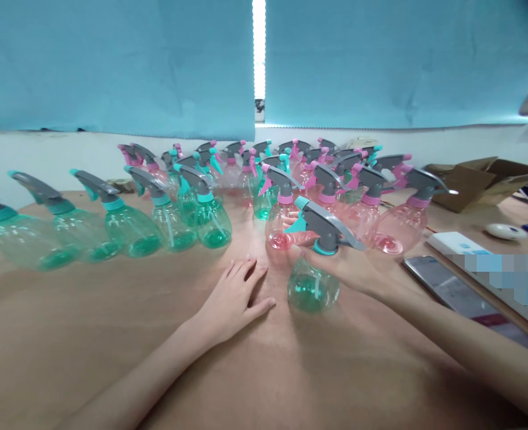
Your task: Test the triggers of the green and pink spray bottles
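My right hand [342, 263] is closed around the neck of a teal spray bottle [313, 286] with a grey trigger head, which stands upright on the brown table [111, 334]. My left hand [232, 298] lies flat and open on the table just left of that bottle, holding nothing. Several teal spray bottles [132, 230] line up to the left, and several pink spray bottles [396, 227] stand behind and right of my right hand.
A phone [465, 298] and a white box [465, 248] lie on the right side of the table. A brown cardboard box [474, 179] sits at the back right, near a small white oval object [506, 232]. Blue curtains [111, 65] hang behind the table.
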Available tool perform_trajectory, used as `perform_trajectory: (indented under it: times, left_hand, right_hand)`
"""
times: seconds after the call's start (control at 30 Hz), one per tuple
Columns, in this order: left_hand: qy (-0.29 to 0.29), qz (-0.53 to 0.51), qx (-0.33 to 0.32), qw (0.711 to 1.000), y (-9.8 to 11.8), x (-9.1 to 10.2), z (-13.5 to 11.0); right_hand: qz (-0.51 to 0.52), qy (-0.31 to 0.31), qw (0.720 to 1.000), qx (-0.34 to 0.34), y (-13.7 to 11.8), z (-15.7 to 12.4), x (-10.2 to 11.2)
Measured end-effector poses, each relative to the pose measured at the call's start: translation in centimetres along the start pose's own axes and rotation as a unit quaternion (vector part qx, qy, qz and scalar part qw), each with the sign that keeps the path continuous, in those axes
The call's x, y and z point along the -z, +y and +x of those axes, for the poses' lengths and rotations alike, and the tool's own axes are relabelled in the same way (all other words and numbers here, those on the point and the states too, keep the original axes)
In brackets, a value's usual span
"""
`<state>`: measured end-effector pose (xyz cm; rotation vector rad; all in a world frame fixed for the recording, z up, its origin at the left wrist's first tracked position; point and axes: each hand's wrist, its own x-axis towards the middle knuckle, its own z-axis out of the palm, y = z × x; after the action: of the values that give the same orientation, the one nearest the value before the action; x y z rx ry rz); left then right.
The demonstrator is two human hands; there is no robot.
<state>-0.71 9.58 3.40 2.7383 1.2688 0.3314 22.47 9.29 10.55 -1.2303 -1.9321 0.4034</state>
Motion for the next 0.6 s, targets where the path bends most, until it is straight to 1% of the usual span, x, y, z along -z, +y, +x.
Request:
perform_trajectory:
  times: [0.1,0.2,0.27,0.33,0.43,0.5,0.6]
  left_hand:
    - [-0.005,0.001,0.001,1.000,0.1,0.0,0.0]
    - [0.002,-0.003,-0.003,1.000,0.0,-0.2,-0.1]
    - [0.009,-0.008,-0.004,1.000,-0.1,-0.3,-0.1]
    - [0.014,-0.013,-0.003,1.000,-0.1,-0.3,-0.1]
    - [0.012,-0.024,0.007,1.000,0.1,0.0,0.0]
    - [0.015,-0.045,0.018,0.999,0.1,0.1,0.1]
    - [0.032,-0.104,0.041,0.993,-0.1,0.2,0.6]
  right_hand:
    - [-0.025,-0.006,0.999,-0.048,-1.2,0.0,0.5]
    - [-0.027,-0.003,0.996,-0.084,-1.8,-0.4,0.6]
    - [-0.007,0.001,0.996,-0.085,-1.8,-0.8,0.7]
    - [0.015,0.001,0.998,-0.067,-1.6,-1.4,0.8]
    - [0.015,-0.001,0.999,-0.053,-1.1,-2.4,1.1]
    - [0.005,0.009,0.998,-0.067,-0.7,-3.1,1.2]
    - [-0.003,0.029,0.995,-0.091,-0.2,-4.1,1.1]
